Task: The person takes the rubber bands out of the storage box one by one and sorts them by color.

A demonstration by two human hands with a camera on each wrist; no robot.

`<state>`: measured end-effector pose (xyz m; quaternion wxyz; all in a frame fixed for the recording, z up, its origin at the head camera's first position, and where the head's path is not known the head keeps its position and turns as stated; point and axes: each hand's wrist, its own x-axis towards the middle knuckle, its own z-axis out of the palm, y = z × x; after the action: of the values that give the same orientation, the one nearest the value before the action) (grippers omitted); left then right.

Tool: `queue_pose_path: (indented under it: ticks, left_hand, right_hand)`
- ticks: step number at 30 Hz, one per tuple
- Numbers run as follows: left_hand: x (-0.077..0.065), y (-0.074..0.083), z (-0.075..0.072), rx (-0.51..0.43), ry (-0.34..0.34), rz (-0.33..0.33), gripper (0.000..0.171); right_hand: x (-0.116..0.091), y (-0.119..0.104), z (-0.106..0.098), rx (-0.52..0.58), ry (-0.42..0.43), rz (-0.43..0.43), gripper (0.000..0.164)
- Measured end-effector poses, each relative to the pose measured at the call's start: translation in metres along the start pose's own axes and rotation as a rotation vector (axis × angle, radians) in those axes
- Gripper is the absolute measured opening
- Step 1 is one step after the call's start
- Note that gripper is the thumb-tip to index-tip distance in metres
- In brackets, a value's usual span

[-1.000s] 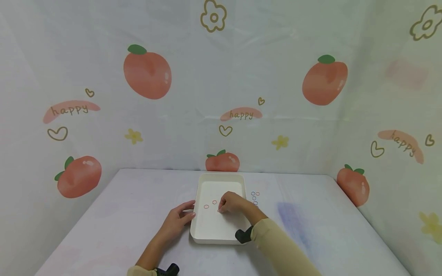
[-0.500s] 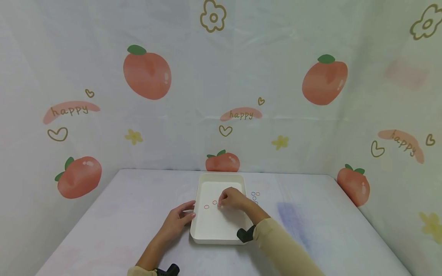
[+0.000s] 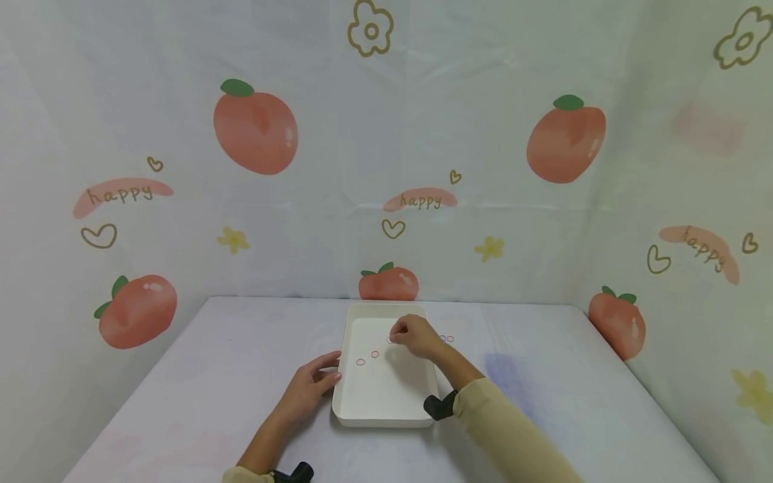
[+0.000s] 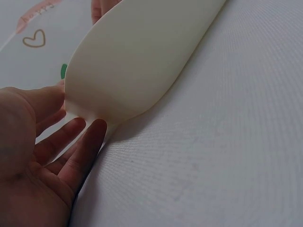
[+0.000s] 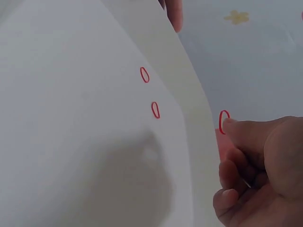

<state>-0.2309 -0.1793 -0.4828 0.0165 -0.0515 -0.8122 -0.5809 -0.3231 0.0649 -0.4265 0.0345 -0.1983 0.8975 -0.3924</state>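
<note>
In the head view a white rectangular tray (image 3: 386, 424) lies on the table. My left hand (image 3: 309, 389) is at its left side, fingers extended; in the left wrist view the thumb and fingertips touch the tray's wall (image 4: 118, 61). Over the far right part of the tray, my right hand (image 3: 417, 337) pinches a thin red ring (image 5: 220, 124) between thumb and finger, the ring sticking out past the fingertips. Two more red rings, one nearer the left wall (image 3: 360, 362) and another red ring (image 3: 375, 354), lie apart on the tray floor in a slanting line.
Right of the tray, on the table, a blue ring (image 3: 443, 339) and a red ring (image 3: 450, 339) show beside my forearm, which covers that spot partly. A printed white backdrop (image 3: 326, 221) stands behind the table (image 3: 253, 335).
My right hand has moved away from me and slightly right over the tray, carrying the red ring from near the middle toward the far end. The left hand and tray stay put.
</note>
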Motion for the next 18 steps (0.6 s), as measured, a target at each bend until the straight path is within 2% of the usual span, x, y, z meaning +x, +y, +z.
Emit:
queue_pose_path:
  ticks: [8, 18]
  left_hand:
    - [-0.001, 0.003, 0.001, 0.022, 0.007, -0.008, 0.045]
    - [0.003, -0.003, 0.0, 0.011, 0.001, -0.009, 0.044]
  right_hand:
    - [-0.004, 0.011, -0.014, 0.006, 0.06, 0.014, 0.006]
    - [-0.014, 0.041, -0.029, 0.103, 0.186, 0.11, 0.005]
